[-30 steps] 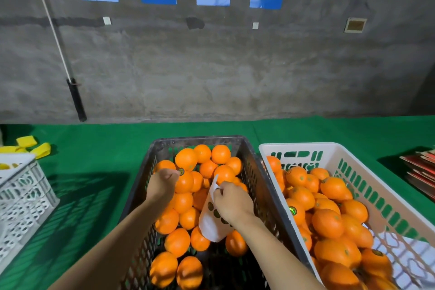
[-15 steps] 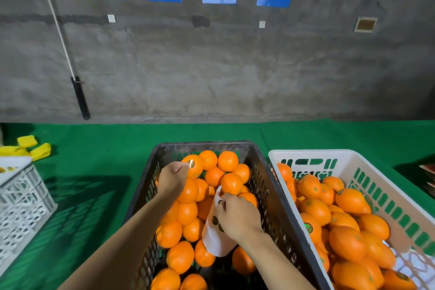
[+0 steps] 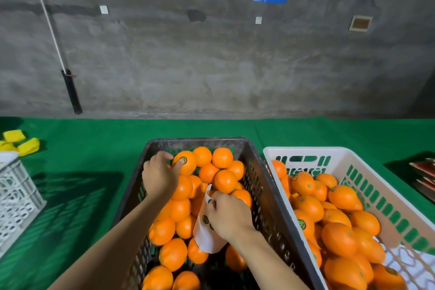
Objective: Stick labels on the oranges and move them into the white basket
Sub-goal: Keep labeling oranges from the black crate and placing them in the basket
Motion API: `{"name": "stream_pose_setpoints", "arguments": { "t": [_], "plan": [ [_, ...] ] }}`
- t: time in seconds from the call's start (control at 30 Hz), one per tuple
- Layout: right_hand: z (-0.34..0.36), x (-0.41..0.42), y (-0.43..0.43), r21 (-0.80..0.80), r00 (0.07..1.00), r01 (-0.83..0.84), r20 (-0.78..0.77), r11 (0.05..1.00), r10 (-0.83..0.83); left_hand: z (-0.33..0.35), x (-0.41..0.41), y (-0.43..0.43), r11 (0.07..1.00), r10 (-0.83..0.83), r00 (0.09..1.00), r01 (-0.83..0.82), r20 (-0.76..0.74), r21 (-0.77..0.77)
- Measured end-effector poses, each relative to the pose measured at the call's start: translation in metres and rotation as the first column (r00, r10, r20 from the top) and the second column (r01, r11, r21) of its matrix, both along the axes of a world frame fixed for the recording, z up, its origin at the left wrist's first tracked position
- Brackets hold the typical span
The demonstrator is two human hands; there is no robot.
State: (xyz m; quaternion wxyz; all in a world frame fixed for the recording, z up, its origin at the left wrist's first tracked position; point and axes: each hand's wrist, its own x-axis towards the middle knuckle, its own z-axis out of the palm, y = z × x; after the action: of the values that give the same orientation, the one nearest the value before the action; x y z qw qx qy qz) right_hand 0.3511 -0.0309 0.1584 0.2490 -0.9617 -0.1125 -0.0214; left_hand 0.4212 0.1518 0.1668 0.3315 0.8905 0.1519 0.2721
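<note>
Head view: at frame centre the left hand (image 3: 161,175) reaches forward over the dark slatted plastic crate (image 3: 270,198), its grip pressing a round green label (image 3: 183,160) onto a top orange (image 3: 186,162). The right hand (image 3: 229,215), lower centre, pinches the white label backing sheet (image 3: 204,234). The white plastic basket (image 3: 367,167) of labelled oranges sits right, on the green surface (image 3: 94,148).

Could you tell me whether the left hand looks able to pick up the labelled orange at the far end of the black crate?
Probably yes: the left hand already touches the labelled orange, which sits on top of the pile in the black crate with nothing over it.
</note>
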Motion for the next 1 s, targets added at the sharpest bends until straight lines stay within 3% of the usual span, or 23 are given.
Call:
{"name": "stream_pose_setpoints", "arguments": {
  "t": [0.07,0.17,0.33,0.53,0.77,0.83,0.87,0.93,0.97,1.0],
  "plan": [
    [0.001,0.000,0.000,-0.002,1.000,-0.002,-0.001,1.000,0.002,-0.002,-0.001,-0.005,0.978,-0.138,0.990,0.141,-0.031,0.154],
    [0.004,-0.002,0.000,0.000,1.000,-0.003,0.014,1.000,0.003,-0.009,-0.001,-0.008,0.924,-0.272,0.941,0.313,-0.201,0.219],
    [0.006,-0.006,0.003,0.006,0.999,-0.050,0.022,0.999,0.050,-0.017,0.001,0.000,0.874,-0.178,0.950,0.273,-0.258,0.402],
    [0.005,-0.008,0.005,-0.019,0.996,-0.089,0.009,0.996,0.089,-0.015,0.003,0.001,0.865,-0.076,0.941,0.227,-0.330,0.447],
    [0.005,-0.004,0.001,0.001,0.998,-0.054,0.011,0.999,0.054,-0.007,-0.012,-0.013,0.887,-0.109,0.958,0.215,-0.267,0.409],
    [0.007,-0.001,-0.001,0.023,1.000,-0.022,0.016,0.999,0.022,0.005,-0.024,-0.024,0.917,-0.182,0.971,0.225,-0.157,0.330],
    [0.008,0.000,-0.002,0.038,1.000,-0.002,0.009,0.999,0.002,0.013,-0.031,-0.028,0.946,-0.222,0.970,0.239,-0.099,0.220],
    [0.008,0.001,-0.002,0.104,0.998,0.042,-0.042,0.994,-0.037,0.027,-0.046,-0.035,0.943,-0.301,0.953,0.295,-0.020,-0.153],
    [0.010,0.001,-0.002,0.157,0.995,0.060,-0.083,0.986,-0.047,0.033,-0.054,-0.036,0.874,-0.331,0.944,0.312,0.014,-0.372],
    [0.012,0.002,-0.002,0.225,0.991,0.073,-0.122,0.972,-0.047,0.039,-0.062,-0.037,0.746,-0.352,0.935,0.306,0.040,-0.592]
  ]
}}
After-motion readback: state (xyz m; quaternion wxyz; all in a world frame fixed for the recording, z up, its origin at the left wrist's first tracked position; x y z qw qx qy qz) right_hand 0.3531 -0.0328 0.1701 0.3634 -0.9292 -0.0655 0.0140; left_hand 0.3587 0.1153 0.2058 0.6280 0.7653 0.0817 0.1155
